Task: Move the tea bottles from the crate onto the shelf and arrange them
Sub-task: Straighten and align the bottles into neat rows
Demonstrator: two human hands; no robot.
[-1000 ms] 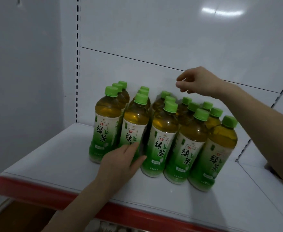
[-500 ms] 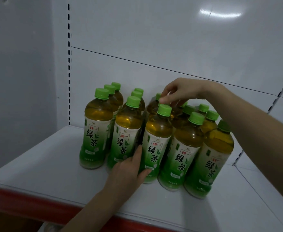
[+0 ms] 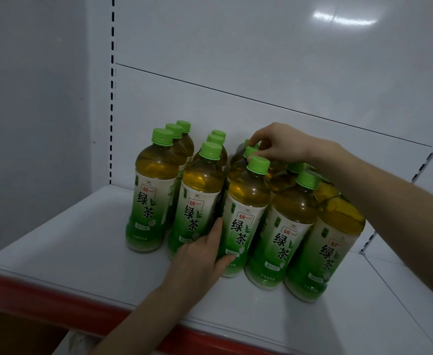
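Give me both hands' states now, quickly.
Left hand: open, straight fingers pressing the front bottles.
Right hand: closed, pinching a rear bottle's cap.

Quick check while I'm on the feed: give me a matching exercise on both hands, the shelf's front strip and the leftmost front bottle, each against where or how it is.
Column 1
1. left hand
2. right hand
3. shelf's front strip
4. leftmost front bottle

Column 2
A. red
B. fingertips pinching a green cap behind the front row
C. standing upright, no hand on it
D. low against the front-row labels, fingers straight

Pairs: 1-D, 2-B, 3-A, 4-C
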